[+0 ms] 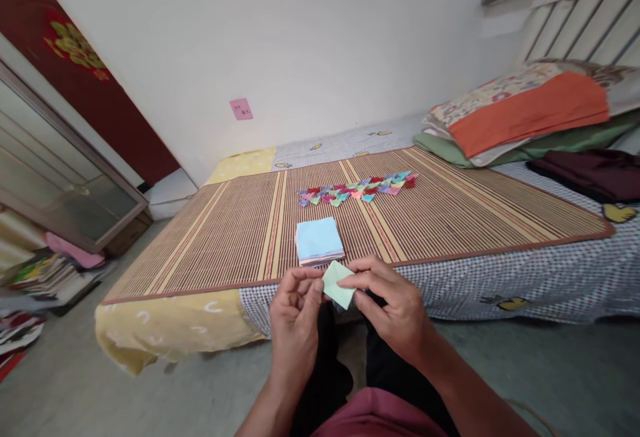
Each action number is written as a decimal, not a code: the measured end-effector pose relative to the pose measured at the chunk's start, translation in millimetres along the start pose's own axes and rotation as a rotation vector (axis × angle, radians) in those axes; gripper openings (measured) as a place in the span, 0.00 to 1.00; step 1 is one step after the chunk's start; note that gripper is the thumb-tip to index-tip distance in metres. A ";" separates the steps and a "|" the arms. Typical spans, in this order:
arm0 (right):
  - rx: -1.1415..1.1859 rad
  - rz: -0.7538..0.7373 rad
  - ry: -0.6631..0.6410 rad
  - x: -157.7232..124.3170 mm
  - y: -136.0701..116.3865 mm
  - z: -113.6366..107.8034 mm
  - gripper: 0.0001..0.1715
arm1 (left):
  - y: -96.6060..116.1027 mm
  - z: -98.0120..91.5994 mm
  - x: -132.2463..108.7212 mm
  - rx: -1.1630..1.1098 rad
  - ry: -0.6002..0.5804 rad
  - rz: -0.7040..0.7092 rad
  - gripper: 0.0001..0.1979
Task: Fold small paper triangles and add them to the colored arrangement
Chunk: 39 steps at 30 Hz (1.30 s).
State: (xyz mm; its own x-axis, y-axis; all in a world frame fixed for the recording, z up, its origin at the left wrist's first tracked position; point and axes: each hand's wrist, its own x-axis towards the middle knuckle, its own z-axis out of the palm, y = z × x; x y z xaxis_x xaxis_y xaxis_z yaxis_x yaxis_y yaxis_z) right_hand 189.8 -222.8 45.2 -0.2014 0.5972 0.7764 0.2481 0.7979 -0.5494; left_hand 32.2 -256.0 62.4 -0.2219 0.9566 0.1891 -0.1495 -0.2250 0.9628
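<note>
A small folded piece of light green paper (339, 285) is held up between both hands, just in front of the bed's edge. My left hand (296, 320) pinches its left corner between thumb and fingers. On the other side, my right hand (393, 303) grips the right part, with fingers lying on the paper's face and the thumb below. Just beyond the hands lies a stack of square paper sheets (320, 238), light blue on top. Farther back, several small folded paper pieces (357, 190) in many colours sit in rows on the mat.
A striped bamboo mat (225, 237) covers much of the bed. Pillows (530, 117) and dark folded cloth (590, 173) lie at the right. A pink card (241, 109) is on the wall. At the left are a glass-panelled cabinet (65, 157) and piled papers (43, 275).
</note>
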 end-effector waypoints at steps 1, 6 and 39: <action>0.000 0.002 0.003 -0.3 0.2 0.8 0.17 | -0.7 0.3 0.3 0.014 0.004 0.010 0.08; 0.022 0.000 -0.007 -1.4 1.5 1.6 0.19 | -1.6 2.2 0.5 0.059 0.018 0.042 0.06; 0.127 0.288 0.056 -0.7 -13.4 3.5 0.06 | -3.5 0.6 -3.0 0.316 -0.086 0.289 0.11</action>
State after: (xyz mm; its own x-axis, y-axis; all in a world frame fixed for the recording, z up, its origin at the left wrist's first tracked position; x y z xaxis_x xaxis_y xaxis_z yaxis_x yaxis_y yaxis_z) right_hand 183.2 -233.6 50.9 -0.0869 0.7972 0.5975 0.1663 0.6029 -0.7803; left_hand 34.0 -258.0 58.5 -0.1285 0.8777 0.4617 0.2122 -0.4304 0.8773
